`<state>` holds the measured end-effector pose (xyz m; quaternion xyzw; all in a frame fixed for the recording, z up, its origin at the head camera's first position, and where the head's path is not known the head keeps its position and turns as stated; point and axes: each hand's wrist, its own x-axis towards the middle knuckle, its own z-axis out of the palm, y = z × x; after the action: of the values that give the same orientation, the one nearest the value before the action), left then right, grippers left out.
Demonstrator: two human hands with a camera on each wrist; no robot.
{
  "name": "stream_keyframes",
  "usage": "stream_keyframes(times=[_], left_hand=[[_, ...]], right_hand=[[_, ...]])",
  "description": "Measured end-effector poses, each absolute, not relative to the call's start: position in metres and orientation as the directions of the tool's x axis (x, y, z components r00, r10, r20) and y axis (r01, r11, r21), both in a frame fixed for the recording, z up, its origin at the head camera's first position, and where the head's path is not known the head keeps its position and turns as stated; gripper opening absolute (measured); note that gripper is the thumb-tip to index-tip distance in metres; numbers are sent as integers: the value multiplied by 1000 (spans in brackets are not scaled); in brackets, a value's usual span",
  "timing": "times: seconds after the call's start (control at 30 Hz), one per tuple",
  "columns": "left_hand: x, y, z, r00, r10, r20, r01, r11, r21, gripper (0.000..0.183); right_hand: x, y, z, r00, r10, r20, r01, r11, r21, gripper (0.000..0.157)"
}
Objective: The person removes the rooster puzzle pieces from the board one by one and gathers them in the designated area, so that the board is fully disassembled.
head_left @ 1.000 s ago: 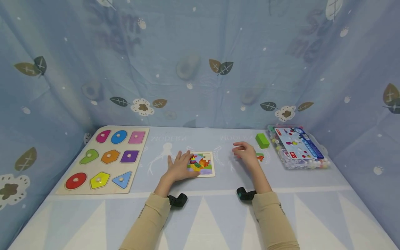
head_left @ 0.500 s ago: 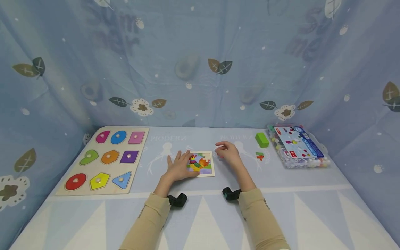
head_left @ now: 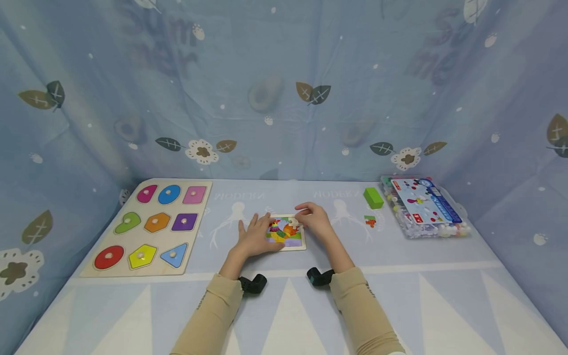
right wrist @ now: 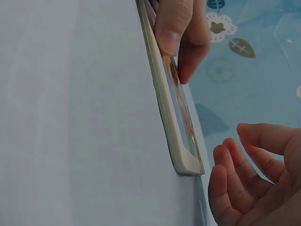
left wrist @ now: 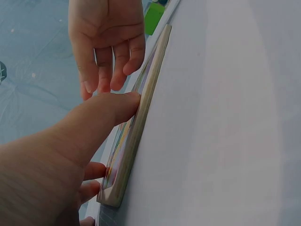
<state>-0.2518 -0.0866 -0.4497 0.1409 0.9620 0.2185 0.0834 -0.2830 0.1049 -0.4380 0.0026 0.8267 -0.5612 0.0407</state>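
A small jigsaw puzzle (head_left: 290, 242) in a pale wooden frame lies on the table, its picture a colourful bird. In its upper right part shows a pale patch shaped like a puzzle piece. My left hand (head_left: 254, 241) rests over the puzzle's left side with fingers spread. In the left wrist view its thumb (left wrist: 117, 106) presses on the near edge of the frame. At the upper right corner hovers my right hand (head_left: 315, 222), fingers loosely bent; I see nothing held in them. A loose green and orange puzzle piece (head_left: 370, 222) lies to the right.
On the left lies a wooden shape board (head_left: 153, 241) with several knobbed coloured shapes. A green block (head_left: 373, 198) sits behind the loose piece. Beside it is a clear plastic case (head_left: 423, 230) of small beads with a printed card. A patterned curtain (head_left: 284, 128) hangs behind the table.
My right hand has moved left, away from the loose piece and over to the puzzle's upper right corner. The left hand has stayed on the puzzle.
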Motion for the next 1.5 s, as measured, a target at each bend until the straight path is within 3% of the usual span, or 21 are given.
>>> stream_keyframes(times=[0.37, 0.57, 0.87, 1.17, 1.5], left_hand=[[-252, -87, -450, -950, 306, -54, 253, 862, 440, 80], [-250, -88, -449, -949, 310, -52, 256, 858, 445, 79], [-250, -88, -452, -949, 311, -51, 256, 854, 453, 79], [-251, -88, -450, -951, 307, -48, 249, 846, 472, 79], [-250, -88, -448, -950, 304, -65, 240, 850, 470, 80]], right_hand=[[-285, 94, -440, -996, -89, -23, -44, 685, -728, 13], [-283, 90, -443, -989, -140, -45, -77, 754, -652, 16], [-284, 89, -446, -988, -152, -35, -91, 739, -668, 17], [-286, 89, -446, -991, -130, -14, -74, 646, -760, 12], [-287, 88, -446, -990, -137, -41, -41, 546, -837, 18]])
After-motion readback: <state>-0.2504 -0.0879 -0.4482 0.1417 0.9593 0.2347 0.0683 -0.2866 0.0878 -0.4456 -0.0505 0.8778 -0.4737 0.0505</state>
